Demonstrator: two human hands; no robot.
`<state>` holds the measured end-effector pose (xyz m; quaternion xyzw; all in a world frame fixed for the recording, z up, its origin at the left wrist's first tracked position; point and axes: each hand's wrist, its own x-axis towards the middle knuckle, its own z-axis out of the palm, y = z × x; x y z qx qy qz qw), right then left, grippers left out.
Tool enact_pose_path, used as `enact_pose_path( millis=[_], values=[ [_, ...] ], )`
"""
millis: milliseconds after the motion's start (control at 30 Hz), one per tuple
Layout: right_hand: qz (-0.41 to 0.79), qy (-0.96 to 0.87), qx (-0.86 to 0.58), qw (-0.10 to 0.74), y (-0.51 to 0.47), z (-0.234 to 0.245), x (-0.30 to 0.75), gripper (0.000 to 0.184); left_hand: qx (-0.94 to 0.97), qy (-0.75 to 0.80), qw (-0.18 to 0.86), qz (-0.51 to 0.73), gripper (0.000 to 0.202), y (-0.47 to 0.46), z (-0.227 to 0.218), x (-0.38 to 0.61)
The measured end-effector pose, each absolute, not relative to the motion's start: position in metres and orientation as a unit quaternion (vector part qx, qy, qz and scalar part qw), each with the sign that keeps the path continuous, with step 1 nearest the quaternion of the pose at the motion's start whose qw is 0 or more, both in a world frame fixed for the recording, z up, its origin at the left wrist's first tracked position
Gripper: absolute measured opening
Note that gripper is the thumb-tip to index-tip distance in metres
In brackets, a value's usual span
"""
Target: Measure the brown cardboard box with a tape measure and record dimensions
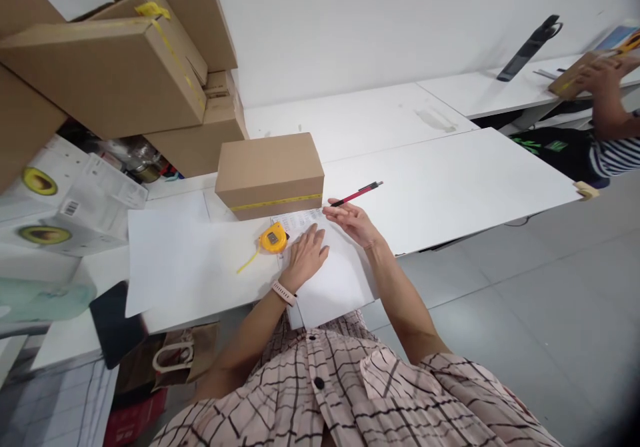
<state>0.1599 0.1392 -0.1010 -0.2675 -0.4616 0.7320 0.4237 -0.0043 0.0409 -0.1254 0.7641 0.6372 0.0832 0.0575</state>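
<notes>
My left hand (305, 257) lies flat on white paper (333, 280), fingers stretched out, a pink band on its wrist. In my right hand (353, 224), a red and black pen (357, 194) rests between the fingers, its clip end pointing up and to the right. Small print shows on the top part of the paper. Just left of my left hand sits a yellow tape measure (273, 238) with a short piece of tape sticking out. Behind both hands stands a closed cardboard box (270, 167) with a yellow measuring tape strip along its front lower edge.
Large cardboard boxes (110, 74) are stacked at the left. Near them are white boxes with avocado pictures (60, 200), a blank sheet (165, 254) and a dark tablet-like object (119, 324). Far right, another person's hands (605, 74) touch a box near a dark bottle (529, 48).
</notes>
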Motion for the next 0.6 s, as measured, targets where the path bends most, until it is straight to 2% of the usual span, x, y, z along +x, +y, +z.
enact_pose_path(
  millis=[100, 233, 367, 600],
  values=[
    [0.677, -0.503, -0.336, 0.42, 0.143, -0.112, 0.133, 0.036, 0.764, 0.639, 0.058, 0.063, 0.053, 0.043, -0.127, -0.005],
    [0.569, -0.549, -0.434, 0.431, 0.153, -0.126, 0.112, 0.04, 0.759, 0.642, 0.073, 0.075, 0.051, 0.042, -0.126, -0.007],
    [0.544, -0.577, -0.432, 0.43, 0.158, -0.135, 0.108, 0.033, 0.754, 0.644, 0.088, 0.091, 0.05, 0.041, -0.126, -0.007],
    [0.457, -0.591, -0.496, 0.443, 0.159, -0.147, 0.101, 0.04, 0.746, 0.65, 0.1, 0.109, 0.049, 0.042, -0.129, -0.007]
  ],
)
